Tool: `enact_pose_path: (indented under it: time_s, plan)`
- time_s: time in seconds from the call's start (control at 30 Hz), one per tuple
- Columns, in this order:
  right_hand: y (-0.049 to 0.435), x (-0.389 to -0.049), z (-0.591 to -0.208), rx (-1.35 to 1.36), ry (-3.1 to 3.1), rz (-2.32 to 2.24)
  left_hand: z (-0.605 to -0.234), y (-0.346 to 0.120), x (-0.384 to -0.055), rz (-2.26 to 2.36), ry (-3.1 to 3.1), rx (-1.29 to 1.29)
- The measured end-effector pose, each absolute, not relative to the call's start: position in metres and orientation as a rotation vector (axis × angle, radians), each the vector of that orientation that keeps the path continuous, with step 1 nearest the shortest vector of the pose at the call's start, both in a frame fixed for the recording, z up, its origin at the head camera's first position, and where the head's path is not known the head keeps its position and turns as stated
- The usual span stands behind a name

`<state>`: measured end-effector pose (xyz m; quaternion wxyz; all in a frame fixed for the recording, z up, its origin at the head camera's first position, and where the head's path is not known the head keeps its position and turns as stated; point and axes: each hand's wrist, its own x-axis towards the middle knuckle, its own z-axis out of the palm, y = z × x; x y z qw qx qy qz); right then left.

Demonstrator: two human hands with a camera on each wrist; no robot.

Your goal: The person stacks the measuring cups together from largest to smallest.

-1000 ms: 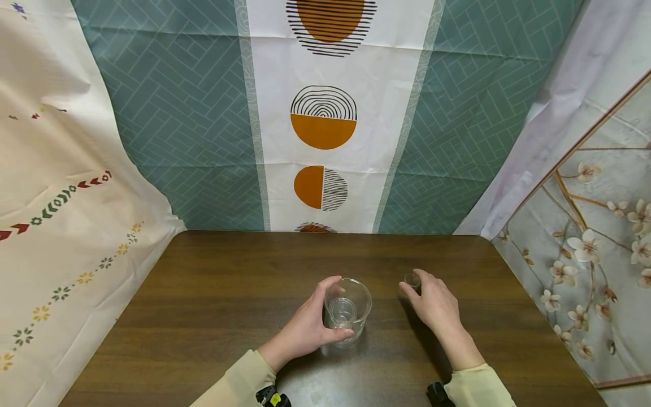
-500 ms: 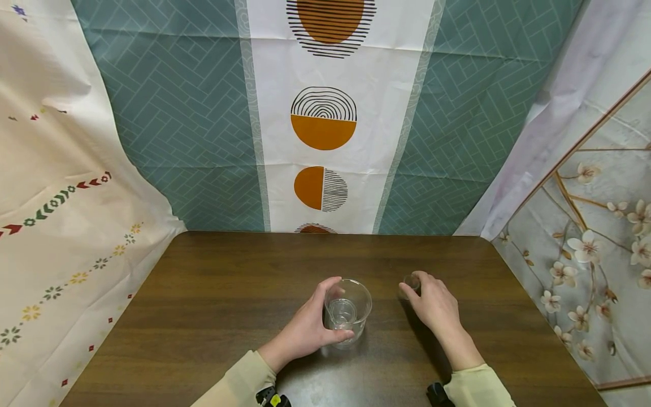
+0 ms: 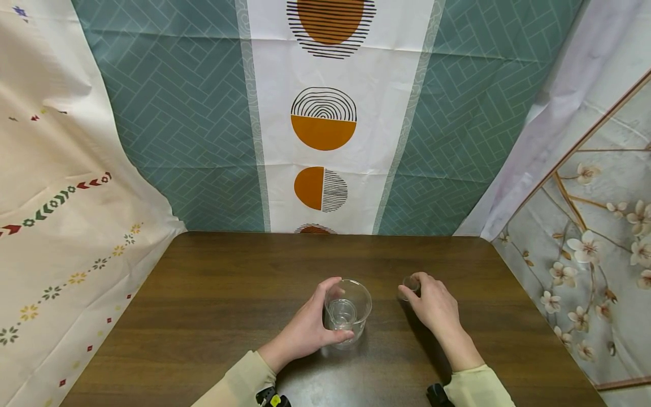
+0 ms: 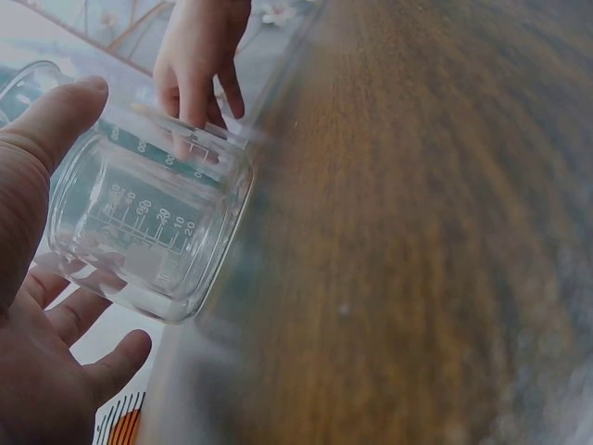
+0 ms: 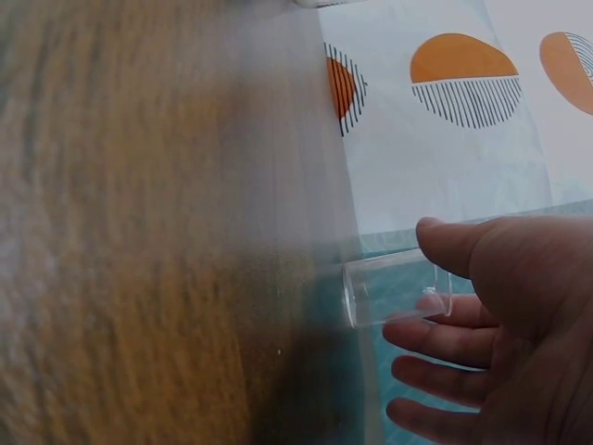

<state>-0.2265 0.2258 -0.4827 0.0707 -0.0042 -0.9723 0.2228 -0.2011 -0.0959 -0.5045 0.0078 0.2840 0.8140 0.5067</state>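
Left of the table's middle, my left hand (image 3: pixel 307 322) holds a clear glass beaker (image 3: pixel 362 308), thumb on the near side and fingers round the far side. A smaller glass vessel (image 3: pixel 343 312) is nested inside it. White graduation marks show through the glass beaker (image 4: pixel 148 222) in the left wrist view. Farther right, my right hand (image 3: pixel 437 302) pinches a small, straight-walled clear glass (image 3: pixel 408 282) between thumb and index finger. In the right wrist view this small glass (image 5: pixel 389 289) stands upright at the tabletop, with the other fingers extended beside it.
The dark wooden table (image 3: pixel 229 282) ends at a patterned green and white cloth (image 3: pixel 203 113) behind. A cream cloth (image 3: pixel 66 169) hangs along the left side, and a floral cloth (image 3: pixel 580 282) along the right. Dark straps circle both wrists.
My right hand and the small glass have shifted very slightly toward me. The left hand and beaker have stayed in place. The lower cream cloth at left has moved outward.
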Motion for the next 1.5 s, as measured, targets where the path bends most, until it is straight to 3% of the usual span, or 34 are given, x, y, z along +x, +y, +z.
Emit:
enact_pose_path:
  time_s: [1.5]
  plan:
    - [0.2219, -0.2242, -0.4776, 0.019, -2.870, 0.649, -0.5023, -0.0956, -0.1999, 1.572, 2.576, 0.895]
